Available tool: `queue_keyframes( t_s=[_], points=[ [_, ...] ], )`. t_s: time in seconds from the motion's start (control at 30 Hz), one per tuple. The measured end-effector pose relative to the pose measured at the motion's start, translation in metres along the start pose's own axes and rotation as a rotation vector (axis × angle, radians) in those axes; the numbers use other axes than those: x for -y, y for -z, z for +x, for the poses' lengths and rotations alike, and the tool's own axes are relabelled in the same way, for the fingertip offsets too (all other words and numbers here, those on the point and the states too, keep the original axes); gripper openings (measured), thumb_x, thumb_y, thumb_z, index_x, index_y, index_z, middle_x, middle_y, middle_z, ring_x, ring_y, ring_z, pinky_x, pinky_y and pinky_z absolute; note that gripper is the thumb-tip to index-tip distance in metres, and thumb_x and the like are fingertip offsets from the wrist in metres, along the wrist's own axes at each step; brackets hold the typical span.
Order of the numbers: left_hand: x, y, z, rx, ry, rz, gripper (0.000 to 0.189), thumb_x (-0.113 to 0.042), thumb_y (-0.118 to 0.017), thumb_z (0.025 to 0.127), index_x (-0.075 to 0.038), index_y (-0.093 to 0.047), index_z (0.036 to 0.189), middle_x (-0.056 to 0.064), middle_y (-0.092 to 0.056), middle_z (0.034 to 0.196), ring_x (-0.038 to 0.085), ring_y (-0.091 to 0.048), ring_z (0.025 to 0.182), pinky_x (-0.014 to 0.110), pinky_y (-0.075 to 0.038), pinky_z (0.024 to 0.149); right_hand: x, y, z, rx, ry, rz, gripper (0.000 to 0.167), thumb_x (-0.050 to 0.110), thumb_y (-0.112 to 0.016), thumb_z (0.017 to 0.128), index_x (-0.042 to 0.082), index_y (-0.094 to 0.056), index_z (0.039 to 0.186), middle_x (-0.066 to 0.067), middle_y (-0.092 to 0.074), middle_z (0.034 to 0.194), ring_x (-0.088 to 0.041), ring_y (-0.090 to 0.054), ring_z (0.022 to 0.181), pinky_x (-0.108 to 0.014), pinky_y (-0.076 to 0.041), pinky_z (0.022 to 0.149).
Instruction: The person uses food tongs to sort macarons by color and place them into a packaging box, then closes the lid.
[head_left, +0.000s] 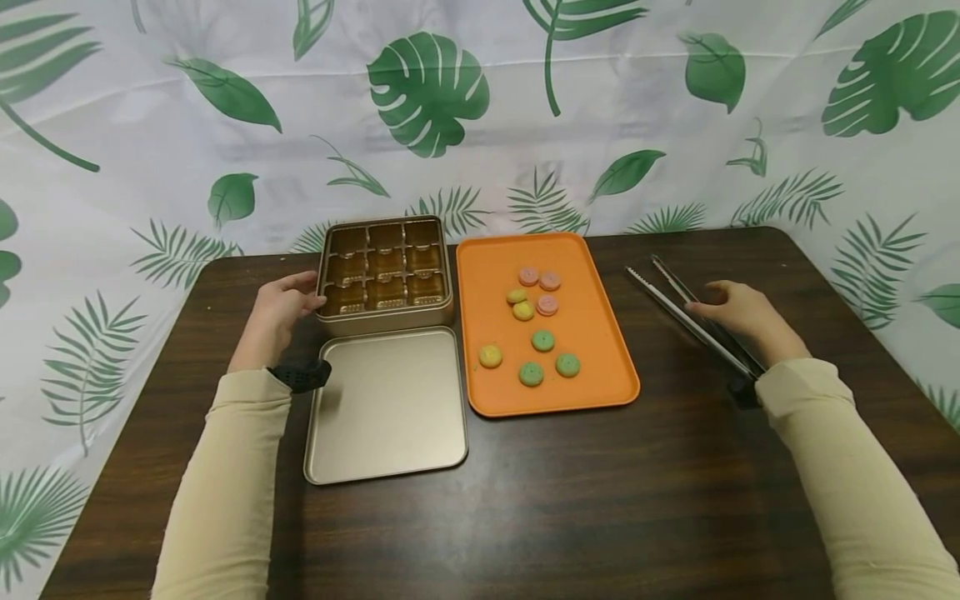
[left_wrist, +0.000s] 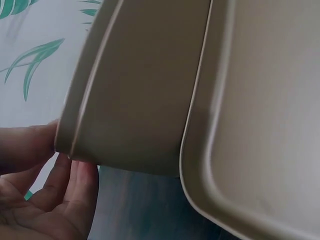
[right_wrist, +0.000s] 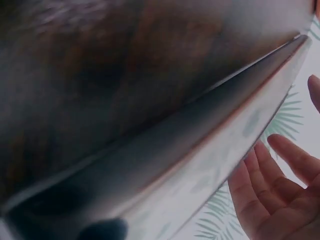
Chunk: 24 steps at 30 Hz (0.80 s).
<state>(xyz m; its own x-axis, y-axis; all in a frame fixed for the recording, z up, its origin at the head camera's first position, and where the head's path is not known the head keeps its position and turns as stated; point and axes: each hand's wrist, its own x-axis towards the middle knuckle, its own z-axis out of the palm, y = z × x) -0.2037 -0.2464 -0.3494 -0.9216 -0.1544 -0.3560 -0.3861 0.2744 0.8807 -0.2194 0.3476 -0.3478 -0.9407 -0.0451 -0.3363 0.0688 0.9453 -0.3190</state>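
Note:
My left hand [head_left: 279,307] touches the left side of a gold tin box [head_left: 390,321], its relaxed fingertips right at the rim near the front corner. Inside the tin sits a brown divided insert [head_left: 386,262] with several bare compartments. In the left wrist view, the fingers [left_wrist: 87,185] meet the tin's edge. Metal tongs [head_left: 693,325] lie spread on the table at the right. Over them hovers my right hand [head_left: 742,317], thumb and fingers apart and nothing between them; in the right wrist view the fingers [right_wrist: 260,180] stand beside a tong arm [right_wrist: 210,145].
An orange tray [head_left: 600,367] in the middle carries three pink macarons [head_left: 549,281], three yellow macarons [head_left: 491,357] and three green macarons [head_left: 567,365]. The flat gold lid [head_left: 386,408] lies in front of the tin on the dark wooden table [head_left: 555,508]. A leaf-print cloth [head_left: 510,108] hangs behind.

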Motion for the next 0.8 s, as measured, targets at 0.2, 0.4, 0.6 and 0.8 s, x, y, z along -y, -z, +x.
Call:
queue_keyframes(
  t_s=[0.2, 0.4, 0.6, 0.8],
  points=[
    [0.0035, 0.0038, 0.0024, 0.048, 0.097, -0.176, 0.060, -0.007, -0.049, 0.098, -0.015, -0.025, 0.152, 0.006, -0.021, 0.160, 0.001, -0.047, 0.112, 0.021, -0.037, 0.112, -0.0054, -0.0036, 0.0002, 0.020, -0.005, 0.001, 0.087, 0.052, -0.048, 0.095, -0.018, -0.024, 0.142, -0.044, -0.036, 0.134, -0.057, -0.040, 0.119, -0.066, -0.039, 0.098],
    [0.0043, 0.0058, 0.0039, 0.040, 0.144, -0.269, 0.061, -0.008, -0.052, 0.097, -0.019, -0.028, 0.152, 0.001, -0.021, 0.160, -0.003, -0.049, 0.100, 0.012, -0.043, 0.098, -0.0086, -0.0042, -0.0009, 0.033, -0.007, -0.021, 0.087, 0.056, -0.048, 0.093, -0.018, -0.034, 0.137, -0.044, -0.038, 0.132, -0.057, -0.041, 0.118, -0.067, -0.040, 0.097],
    [0.0026, 0.0050, 0.0017, 0.037, 0.147, -0.252, 0.059, -0.009, -0.050, 0.098, -0.020, -0.027, 0.152, 0.000, -0.018, 0.161, -0.004, -0.050, 0.101, 0.021, -0.033, 0.115, -0.0088, -0.0056, -0.0002, 0.080, 0.017, -0.044, 0.091, 0.055, -0.056, 0.089, -0.021, -0.034, 0.134, -0.046, -0.037, 0.131, -0.058, -0.041, 0.117, -0.066, -0.040, 0.097],
    [0.0025, 0.0049, -0.0007, 0.034, 0.140, -0.243, 0.059, -0.011, -0.051, 0.098, -0.019, -0.027, 0.152, 0.002, -0.019, 0.160, -0.006, -0.052, 0.098, 0.023, -0.033, 0.115, -0.0075, -0.0072, -0.0018, 0.081, 0.027, -0.037, 0.087, 0.043, -0.066, 0.085, -0.024, -0.032, 0.130, -0.045, -0.042, 0.124, -0.055, -0.045, 0.110, -0.064, -0.043, 0.092]
  ],
)
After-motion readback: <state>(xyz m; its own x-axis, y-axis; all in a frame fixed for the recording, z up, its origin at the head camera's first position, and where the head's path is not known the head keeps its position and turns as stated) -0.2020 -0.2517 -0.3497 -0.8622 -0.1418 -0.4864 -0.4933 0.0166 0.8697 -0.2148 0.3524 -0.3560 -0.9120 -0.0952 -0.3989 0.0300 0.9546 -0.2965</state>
